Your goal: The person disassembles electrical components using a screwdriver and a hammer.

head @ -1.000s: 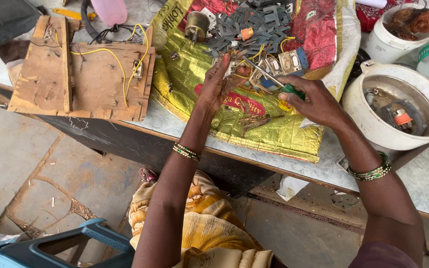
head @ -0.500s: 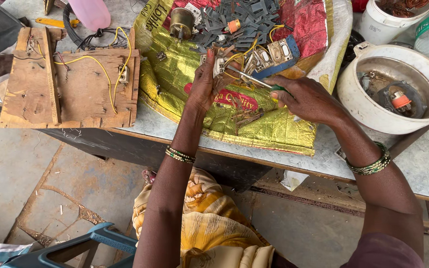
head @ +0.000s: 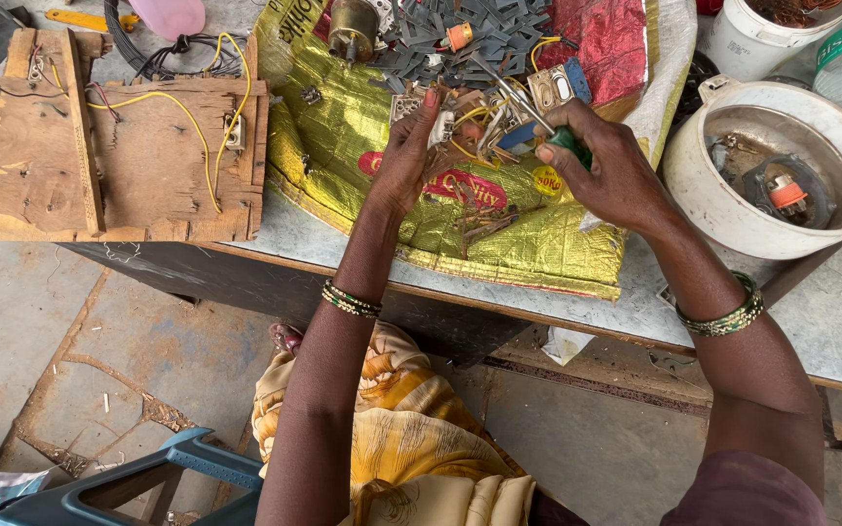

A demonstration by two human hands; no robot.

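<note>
Switch part [head: 460, 122]: a small wired piece with yellow leads, lying on the gold sheet near the table's far middle, between your two hands.
Left hand [head: 409, 156]: your fingers are curled around the near side of the switch part and steady it; the thumb side presses on the sheet.
Right hand [head: 606, 170]: you have it clenched on the green handle of a screwdriver.
Screwdriver [head: 528, 107]: the metal shaft slants up and left from your fist, its tip over the switch part; whether the tip touches a screw you cannot tell.
Gold sheet [head: 538, 248]: a crinkled foil bag spread flat, reaching from the table's far edge to just short of its near edge.
Grey scraps [head: 460, 39]: a heap of flat metal pieces on the sheet at the far edge, beyond the switch part.
Metal cylinder [head: 351, 27]: on the sheet, left of the scraps.
Wooden board [head: 119, 146]: on the table's left end, with a yellow wire looped across it, well apart from your hands.
White pot [head: 733, 209]: at the table's right end, just right of your right hand, with an orange-capped piece inside.
Bangles: green ones on both your wrists.
Table [head: 635, 317]: pale grey top, near edge running under both forearms.
</note>
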